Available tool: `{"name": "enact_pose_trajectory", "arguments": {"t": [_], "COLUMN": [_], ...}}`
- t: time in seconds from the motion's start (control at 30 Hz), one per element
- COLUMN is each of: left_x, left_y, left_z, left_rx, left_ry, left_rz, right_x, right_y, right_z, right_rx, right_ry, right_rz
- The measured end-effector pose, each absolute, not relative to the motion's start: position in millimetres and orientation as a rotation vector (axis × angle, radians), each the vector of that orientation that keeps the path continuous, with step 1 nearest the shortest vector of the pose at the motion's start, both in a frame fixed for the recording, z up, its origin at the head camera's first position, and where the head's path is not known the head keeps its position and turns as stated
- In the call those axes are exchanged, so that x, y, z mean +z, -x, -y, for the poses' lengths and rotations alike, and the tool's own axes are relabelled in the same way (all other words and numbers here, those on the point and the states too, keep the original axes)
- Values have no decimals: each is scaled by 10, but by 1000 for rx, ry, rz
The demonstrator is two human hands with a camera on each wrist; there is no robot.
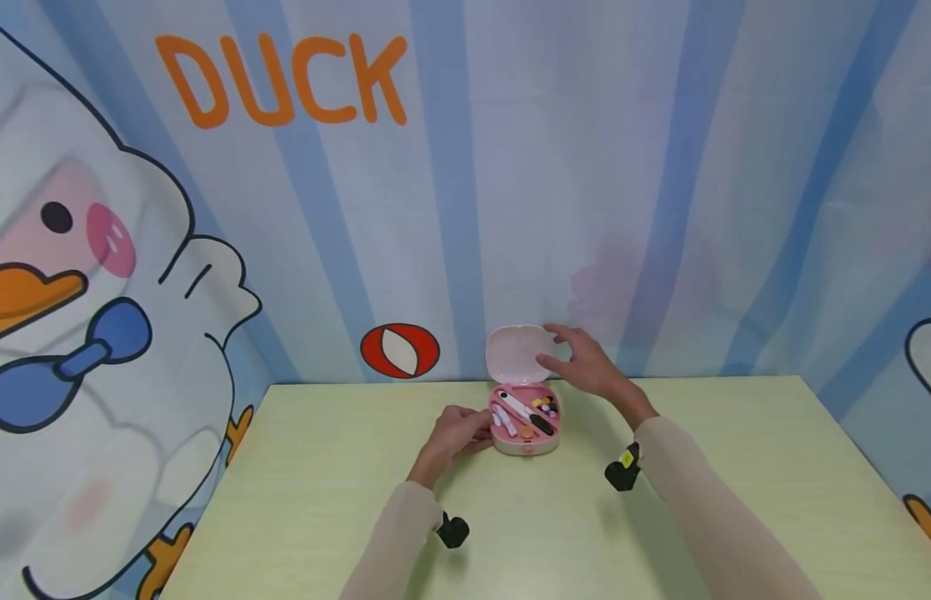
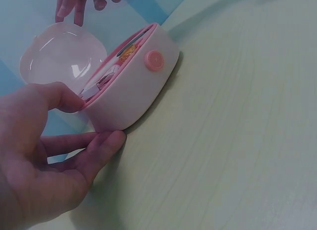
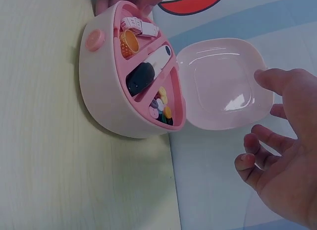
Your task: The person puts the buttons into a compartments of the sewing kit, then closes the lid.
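A small white and pink sewing box (image 1: 527, 448) stands at the table's far edge with its lid (image 3: 223, 86) raised. My left hand (image 1: 452, 437) grips the box's left side, thumb at the pink rim and fingers low against the wall. My right hand (image 1: 588, 364) holds the lid's right edge, thumb on the inner face and index finger behind. In the right wrist view, compartments hold a rolled tape measure (image 3: 131, 25), an orange-gold thimble (image 3: 129, 43), a white tool with a black end (image 3: 141, 78) and several colourful buttons (image 3: 161, 107). A round pink catch (image 2: 154, 60) sits on the front.
The pale wood-grain table (image 1: 555, 542) ends at a blue striped backdrop (image 1: 555, 167) close behind the box. Printed on the cloth are a large duck (image 1: 172, 400) and a red ball (image 1: 400, 351). Each wrist carries a black camera mount (image 1: 623, 475).
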State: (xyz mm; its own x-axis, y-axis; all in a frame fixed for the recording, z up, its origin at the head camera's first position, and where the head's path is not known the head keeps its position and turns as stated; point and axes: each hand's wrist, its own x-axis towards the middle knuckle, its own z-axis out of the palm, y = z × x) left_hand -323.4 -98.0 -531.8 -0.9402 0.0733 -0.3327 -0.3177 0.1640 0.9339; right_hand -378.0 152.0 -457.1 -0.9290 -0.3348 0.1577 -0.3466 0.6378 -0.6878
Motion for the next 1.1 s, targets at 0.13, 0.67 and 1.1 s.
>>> {"name": "enact_pose_trajectory", "arguments": {"t": [0.13, 0.67, 1.1], "left_x": [-5315, -5323, -5347], "left_y": [3231, 3222, 3231], "left_z": [982, 982, 981], "left_rx": [1830, 1841, 1864], "left_ry": [252, 257, 217], "left_rz": [-2154, -2156, -2153], "right_x": [-4565, -4607, -4864], "right_y": [3777, 3592, 3322], "right_z": [-1534, -1595, -1724], "right_rx": [1208, 1388, 1236], "right_ry": [-606, -651, -866], "right_rz": [2813, 2721, 2717]}}
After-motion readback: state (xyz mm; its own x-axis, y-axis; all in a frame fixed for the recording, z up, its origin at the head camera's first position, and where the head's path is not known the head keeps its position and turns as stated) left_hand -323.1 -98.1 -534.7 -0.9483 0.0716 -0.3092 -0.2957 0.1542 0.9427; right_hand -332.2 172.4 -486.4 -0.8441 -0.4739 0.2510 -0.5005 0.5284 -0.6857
